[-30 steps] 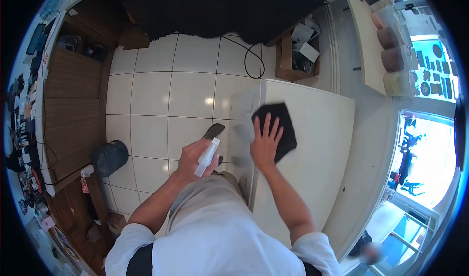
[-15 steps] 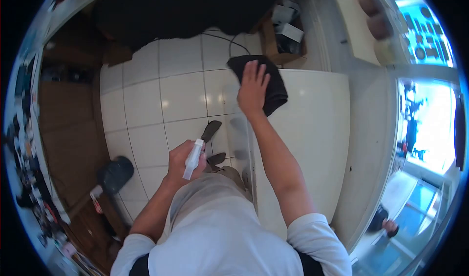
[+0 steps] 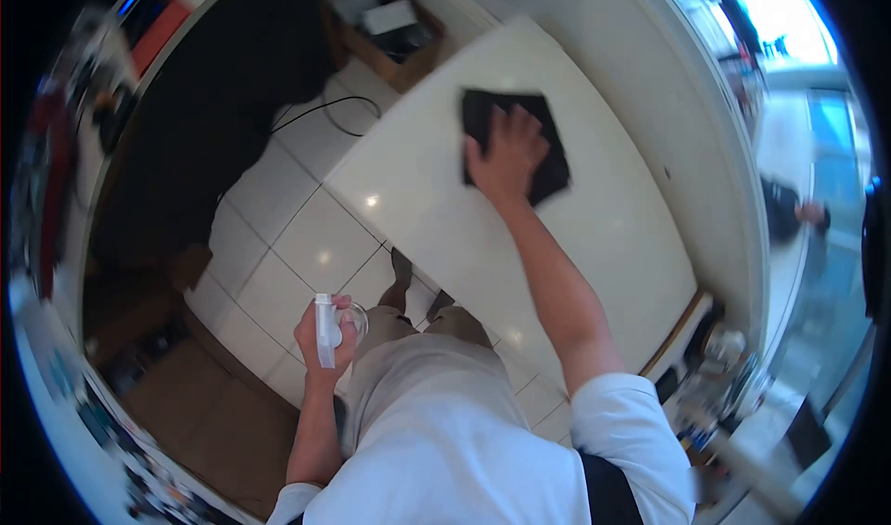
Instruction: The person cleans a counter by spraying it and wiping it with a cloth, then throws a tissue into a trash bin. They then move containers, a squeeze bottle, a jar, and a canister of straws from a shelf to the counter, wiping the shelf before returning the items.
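My right hand (image 3: pixel 509 158) lies with its fingers spread on a black folded cloth (image 3: pixel 549 168), pressing it flat on the white tabletop (image 3: pixel 445 209). Over the floor at the lower left, my left hand (image 3: pixel 327 335) is wrapped round a spray bottle (image 3: pixel 325 330) with a white trigger head; its clear body shows only in part behind my fingers.
A cardboard box (image 3: pixel 408 72) with items in it stands past the table's far corner, near a black cable (image 3: pixel 348 101) on the tiled floor (image 3: pixel 288 237). Dark fabric (image 3: pixel 213 89) hangs at the upper left. Another person (image 3: pixel 781 211) is at the far right.
The view has turned, and the table now fills more of the middle. My right hand and the cloth have moved from the table's left edge onto its surface. The left hand still holds the bottle.
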Demonstrator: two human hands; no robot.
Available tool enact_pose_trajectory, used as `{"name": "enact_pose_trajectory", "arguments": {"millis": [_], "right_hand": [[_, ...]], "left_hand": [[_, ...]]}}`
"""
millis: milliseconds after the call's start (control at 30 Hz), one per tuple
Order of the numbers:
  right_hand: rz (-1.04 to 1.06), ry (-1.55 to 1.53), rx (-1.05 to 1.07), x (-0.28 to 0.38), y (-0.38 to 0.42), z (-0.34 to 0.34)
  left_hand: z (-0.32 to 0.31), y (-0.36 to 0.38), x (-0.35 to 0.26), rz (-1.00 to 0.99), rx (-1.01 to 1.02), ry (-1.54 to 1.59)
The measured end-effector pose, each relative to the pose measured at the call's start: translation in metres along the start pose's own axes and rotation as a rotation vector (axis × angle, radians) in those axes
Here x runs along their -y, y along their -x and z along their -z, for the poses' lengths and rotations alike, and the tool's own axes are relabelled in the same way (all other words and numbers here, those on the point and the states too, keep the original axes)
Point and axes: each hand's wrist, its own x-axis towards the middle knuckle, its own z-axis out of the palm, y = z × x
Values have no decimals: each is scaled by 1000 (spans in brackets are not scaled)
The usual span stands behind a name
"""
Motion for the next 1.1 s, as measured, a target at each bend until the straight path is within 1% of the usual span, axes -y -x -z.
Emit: {"name": "enact_pose_trajectory", "arguments": {"millis": [33,67,100,133,167,200,267,300,333,367,400,433,500,533,567,600,667,733,767,800,867,967,1033,1100], "right_hand": [[7,-83,-64,4,-5,-8],[37,63,-205,8,3,-29],[39,4,-93,11,18,-29],[132,-58,151,14,37,-1],[178,-184,-21,14,89,-26],[186,-257,8,9,135,-14],[67,-390,90,-6,225,14],[26,-376,190,-20,268,31],[-13,-305,226,-34,312,38],[-114,-323,232,-51,330,37],[-186,-268,206,-75,360,43],[-310,-188,128,-100,385,47],[-679,-83,16,-154,394,63],[-830,-20,-30,-174,388,67],[-912,19,-76,-190,376,66],[-991,63,-124,-185,354,67],[-994,113,-100,-178,330,66],[-849,-36,-98,-136,311,79],[-786,-118,-104,-116,315,85],[-716,-200,-111,-97,320,89],[-739,-254,-143,-69,345,91],[-1072,-177,-70,-71,394,106],[-1214,-53,-147,-102,431,110],[-1376,63,-196,-148,455,122]], "left_hand": [[-8,-2,-1,-10,55,-16],[-13,-2,6,-63,90,-29],[-29,-4,15,-116,134,-13],[-43,-7,6,-86,187,55],[-52,-10,-5,-52,231,90],[-65,-11,-10,-89,299,67],[-81,-6,-18,-155,405,21],[-87,-2,-21,-154,461,30],[-95,2,-26,-168,513,26],[-108,-19,-31,-170,568,20],[-117,-19,-37,-185,610,16],[-122,-16,-42,-148,648,16],[-138,-17,-59,-90,731,14],[-144,-18,-66,-150,769,11],[-147,-19,-72,-211,807,7],[-141,-28,-78,-274,842,11],[-150,-24,-92,-325,872,-25],[-149,-28,-109,-356,898,-29],[-153,-26,-123,-357,905,-72],[-158,-25,-134,-405,923,-71],[-161,-27,-145,-495,942,-63],[-169,-20,-157,-473,939,-33],[-176,-10,-168,-448,940,-6],[-180,2,-177,-410,928,1]]}}
